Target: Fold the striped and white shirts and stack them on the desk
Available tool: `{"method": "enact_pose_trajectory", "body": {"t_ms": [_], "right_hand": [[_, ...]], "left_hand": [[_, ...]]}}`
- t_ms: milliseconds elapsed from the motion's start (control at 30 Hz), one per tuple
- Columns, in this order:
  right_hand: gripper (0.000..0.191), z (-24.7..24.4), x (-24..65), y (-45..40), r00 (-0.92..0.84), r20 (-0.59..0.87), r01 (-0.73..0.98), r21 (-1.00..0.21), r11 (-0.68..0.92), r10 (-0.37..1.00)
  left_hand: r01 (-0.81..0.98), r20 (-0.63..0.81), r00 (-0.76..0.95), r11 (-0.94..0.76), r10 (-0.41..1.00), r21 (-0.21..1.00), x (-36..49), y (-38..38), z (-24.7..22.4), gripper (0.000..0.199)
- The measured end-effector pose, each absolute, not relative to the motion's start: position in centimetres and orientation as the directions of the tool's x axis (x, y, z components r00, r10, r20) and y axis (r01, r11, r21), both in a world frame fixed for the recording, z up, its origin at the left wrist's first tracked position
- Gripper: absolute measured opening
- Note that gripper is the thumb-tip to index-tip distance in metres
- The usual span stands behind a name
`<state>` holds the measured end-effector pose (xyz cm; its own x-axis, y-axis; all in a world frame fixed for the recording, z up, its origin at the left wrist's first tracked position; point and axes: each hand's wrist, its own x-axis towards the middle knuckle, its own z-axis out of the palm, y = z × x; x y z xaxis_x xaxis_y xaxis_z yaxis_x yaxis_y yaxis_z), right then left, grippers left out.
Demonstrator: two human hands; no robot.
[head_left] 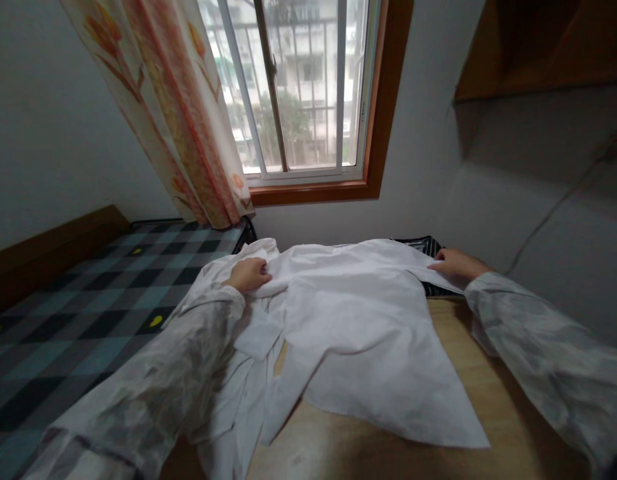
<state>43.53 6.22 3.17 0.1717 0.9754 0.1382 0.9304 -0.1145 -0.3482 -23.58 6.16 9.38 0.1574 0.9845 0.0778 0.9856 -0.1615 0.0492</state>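
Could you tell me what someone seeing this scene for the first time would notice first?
Probably the white garment spread across the wooden table, with the left hand and the right hand at its far corners. Above it, the bright window in its reddish-brown frame stands out, beside the flowered curtain. To the left lies the checked bedding with small yellow marks.

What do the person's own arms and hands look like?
Both arms wear long, loose sleeves in a blotchy pattern of pale grey and whitish patches, wrinkled all along and ending at the wrists. The left hand and right hand are bare, without gloves.
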Motion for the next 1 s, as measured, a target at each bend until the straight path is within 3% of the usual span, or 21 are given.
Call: {"method": "enact_pose_trajectory", "body": {"t_ms": [100, 233, 300, 367, 433, 533, 633, 833, 1000], "right_hand": [[0.02, 3.4, 44.2, 5.5, 0.13, 0.068, 0.938, -0.331, -0.1, 0.989], [0.028, 4.5, 42.9, 3.7, 0.187, 0.36, 0.968, -0.226, -0.109, 0.914], [0.031, 4.8, 41.4, 1.8, 0.139, 0.481, 0.984, -0.169, -0.064, 0.865], [0.028, 4.6, 39.7, -0.9, 0.083, 0.536, 0.986, -0.164, 0.008, 0.84], [0.023, 3.5, 37.8, -4.2, 0.049, 0.503, 0.977, -0.205, 0.064, 0.863], [0.035, 0.8, 35.4, -9.2, 0.066, 0.37, 0.958, -0.284, 0.045, 0.927], [0.039, -1.8, 33.6, -12.4, 0.106, 0.343, 0.931, -0.364, 0.028, 0.933], [0.03, -3.2, 31.6, -13.8, 0.066, 0.277, 0.83, -0.549, 0.102, 0.959], [0.04, -2.6, 31.6, -14.5, 0.217, 0.174, 0.609, -0.793, 0.006, 0.961]], "left_hand": [[0.995, 0.161, 0.089, -0.095, 0.983, 0.027, -24.1, 5.9, 9.7, 0.027], [0.999, 0.328, 0.046, -0.05, 0.944, 0.004, -23.4, 4.9, 10.7, 0.037], [0.992, 0.381, 0.121, -0.13, 0.917, -0.003, -22.5, 3.4, 10.9, 0.043], [0.975, 0.387, 0.198, -0.222, 0.901, 0.019, -21.4, 0.9, 10.5, 0.037], [0.961, 0.331, 0.221, -0.262, 0.918, 0.086, -20.2, -2.3, 9.3, 0.03], [0.949, 0.231, 0.166, -0.218, 0.959, 0.226, -18.5, -6.9, 6.8, 0.044], [0.939, 0.218, 0.122, -0.183, 0.968, 0.291, -17.1, -9.7, 4.7, 0.049], [0.881, 0.133, 0.167, -0.209, 0.977, 0.424, -15.4, -11.2, 3.7, 0.039], [0.701, 0.094, 0.143, -0.168, 0.985, 0.693, -15.5, -12.1, 3.2, 0.041]]}}
